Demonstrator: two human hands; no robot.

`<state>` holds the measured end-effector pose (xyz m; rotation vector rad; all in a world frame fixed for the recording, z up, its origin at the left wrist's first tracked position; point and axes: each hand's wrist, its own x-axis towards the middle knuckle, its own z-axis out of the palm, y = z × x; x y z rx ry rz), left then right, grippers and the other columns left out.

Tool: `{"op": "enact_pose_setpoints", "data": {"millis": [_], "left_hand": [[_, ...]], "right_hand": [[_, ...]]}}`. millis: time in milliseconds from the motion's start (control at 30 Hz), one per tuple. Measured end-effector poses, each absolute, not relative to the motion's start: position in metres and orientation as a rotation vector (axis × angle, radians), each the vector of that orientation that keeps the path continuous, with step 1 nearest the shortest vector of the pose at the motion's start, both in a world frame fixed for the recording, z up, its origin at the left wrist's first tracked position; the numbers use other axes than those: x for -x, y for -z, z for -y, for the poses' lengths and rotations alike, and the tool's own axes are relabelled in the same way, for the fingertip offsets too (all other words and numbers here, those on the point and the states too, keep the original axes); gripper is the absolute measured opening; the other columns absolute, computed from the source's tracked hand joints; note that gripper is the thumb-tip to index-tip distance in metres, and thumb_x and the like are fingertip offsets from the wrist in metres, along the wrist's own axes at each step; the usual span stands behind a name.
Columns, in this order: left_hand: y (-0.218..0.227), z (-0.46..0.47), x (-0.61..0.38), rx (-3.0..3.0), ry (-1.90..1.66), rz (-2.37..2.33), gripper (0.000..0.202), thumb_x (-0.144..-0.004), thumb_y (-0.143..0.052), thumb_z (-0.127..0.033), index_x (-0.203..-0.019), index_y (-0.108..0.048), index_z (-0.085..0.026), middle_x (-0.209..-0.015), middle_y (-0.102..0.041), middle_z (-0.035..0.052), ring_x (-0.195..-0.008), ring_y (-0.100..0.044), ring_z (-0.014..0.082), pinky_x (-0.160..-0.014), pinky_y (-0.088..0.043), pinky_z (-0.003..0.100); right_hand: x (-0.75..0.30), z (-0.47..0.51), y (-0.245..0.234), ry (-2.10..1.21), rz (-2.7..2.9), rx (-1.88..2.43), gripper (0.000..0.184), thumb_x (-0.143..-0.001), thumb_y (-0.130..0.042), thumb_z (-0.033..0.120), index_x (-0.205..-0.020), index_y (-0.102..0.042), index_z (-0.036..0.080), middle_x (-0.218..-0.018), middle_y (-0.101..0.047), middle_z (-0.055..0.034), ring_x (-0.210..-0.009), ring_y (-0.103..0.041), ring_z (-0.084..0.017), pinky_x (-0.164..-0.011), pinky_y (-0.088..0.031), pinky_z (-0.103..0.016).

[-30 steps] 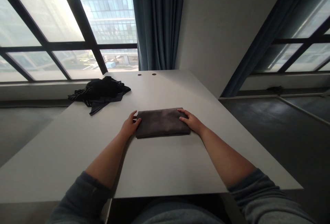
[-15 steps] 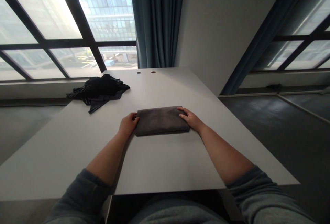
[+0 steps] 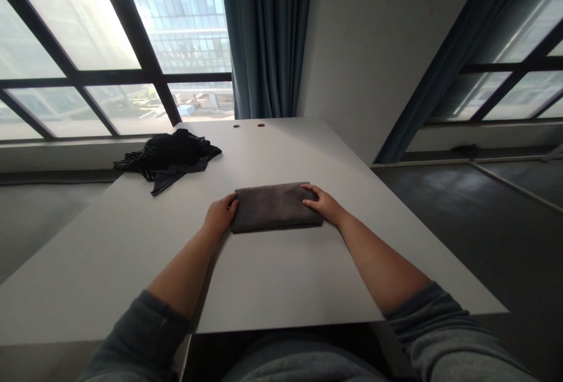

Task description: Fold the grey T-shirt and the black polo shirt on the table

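Two of my hands, the left hand [image 3: 220,215] and right hand [image 3: 323,205], stay apart, resting unclamped on opposite ends of the folded grey cloth [image 3: 275,208], barely shifted on the table [image 3: 285,276], with the crumpled black garment [image 3: 167,158] untouched beyond.

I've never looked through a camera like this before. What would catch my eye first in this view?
A folded dark grey cloth lies on the white table, with the left hand and right hand against its two short ends. A crumpled black garment sits farther along the table to the left, and tall windows and a blue-grey curtain rise beyond.
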<state>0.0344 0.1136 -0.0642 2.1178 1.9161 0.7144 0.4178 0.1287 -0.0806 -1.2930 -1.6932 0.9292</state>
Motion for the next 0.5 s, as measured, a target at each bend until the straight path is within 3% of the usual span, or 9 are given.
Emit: {"op": "enact_pose_setpoints", "data": {"millis": [333, 500], "left_hand": [[0.0682, -0.1142, -0.0359, -1.995, -0.769, -1.881, 0.066, -0.097, -0.060, -0.038, -0.157, -0.046, -0.014, -0.125, -0.077, 0.0128, -0.112, -0.073, 0.0303, -0.099, -0.054, 0.041], [0.0633, -0.1104, -0.0365, -2.055, -0.742, -1.889, 0.050, -0.098, -0.058, -0.038, -0.147, -0.059, -0.024, -0.122, -0.078, 0.0093, -0.110, -0.073, 0.0292, -0.097, -0.055, 0.041]], "right_hand": [[-0.4172, -0.1263, 0.0778, -0.937, 1.693, 1.314, 0.065, -0.079, -0.076, 0.044, -0.140, -0.063, 0.026, -0.140, -0.064, -0.0060, -0.124, -0.061, -0.028, -0.110, -0.050, -0.044], [-0.4173, -0.1266, 0.0782, -0.928, 1.695, 1.314, 0.064, -0.080, -0.075, 0.042, -0.141, -0.063, 0.026, -0.140, -0.064, -0.0060, -0.123, -0.062, -0.028, -0.109, -0.051, -0.043]]}}
